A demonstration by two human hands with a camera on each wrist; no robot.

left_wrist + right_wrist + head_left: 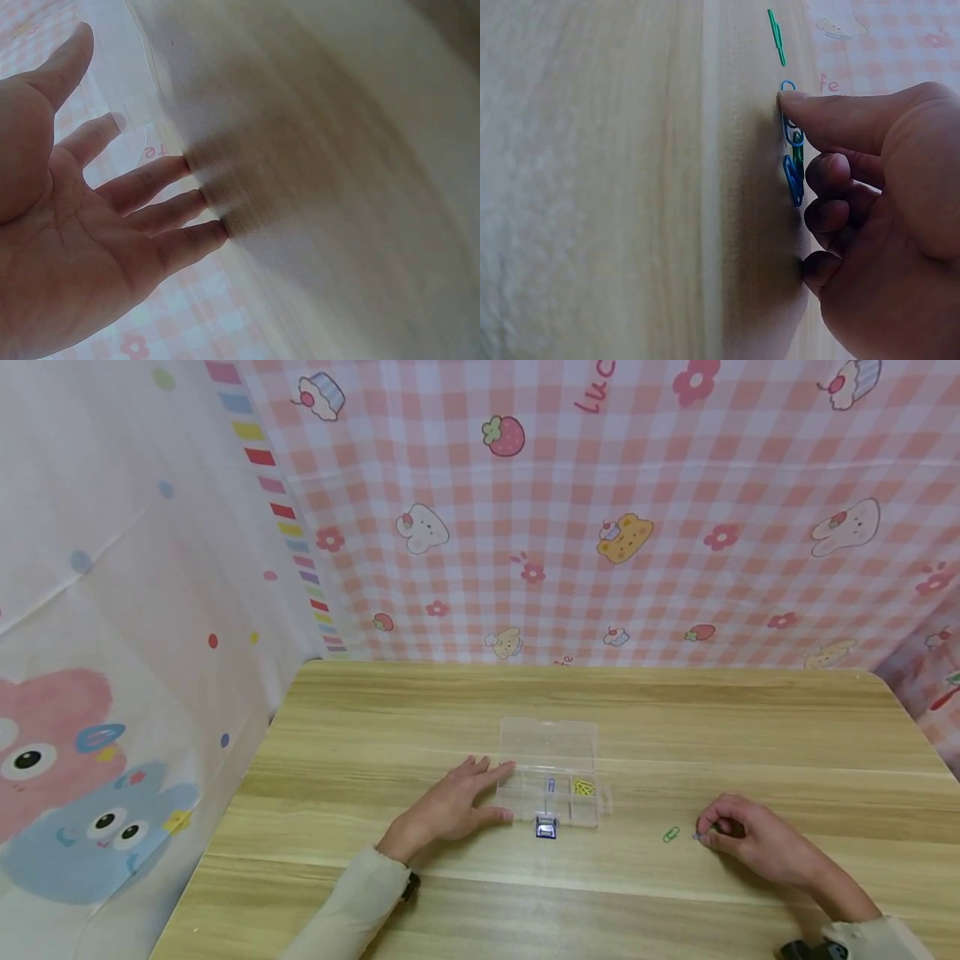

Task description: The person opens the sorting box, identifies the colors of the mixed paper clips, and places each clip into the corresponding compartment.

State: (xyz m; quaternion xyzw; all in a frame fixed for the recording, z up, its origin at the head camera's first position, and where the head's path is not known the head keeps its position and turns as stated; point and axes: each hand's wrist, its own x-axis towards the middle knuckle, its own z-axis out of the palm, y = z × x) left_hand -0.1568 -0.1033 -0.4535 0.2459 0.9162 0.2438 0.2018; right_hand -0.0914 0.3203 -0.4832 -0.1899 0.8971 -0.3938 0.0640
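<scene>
My right hand point(757, 843) is low over the table with curled fingers, pinching a blue paper clip point(788, 112) with its thumb tip on it; the index fingertip is partly hidden. Beneath the curled fingers lie another blue paper clip point(793, 181) and a dark green one point(798, 154). A green paper clip point(671, 834) lies just left of this hand. My left hand point(453, 802) is spread at the left side of a clear compartment box point(517, 814), fingertips touching the table and the index finger at the box. Yellow paper clips point(583, 787) and a blue clip point(551, 785) lie in separate compartments.
The box's clear lid point(549, 743) is folded back, away from the person. A small dark blue and silver piece point(546, 827) sits at the box's front edge. Behind the wooden table point(375, 718) hangs a pink checked cloth point(465, 568).
</scene>
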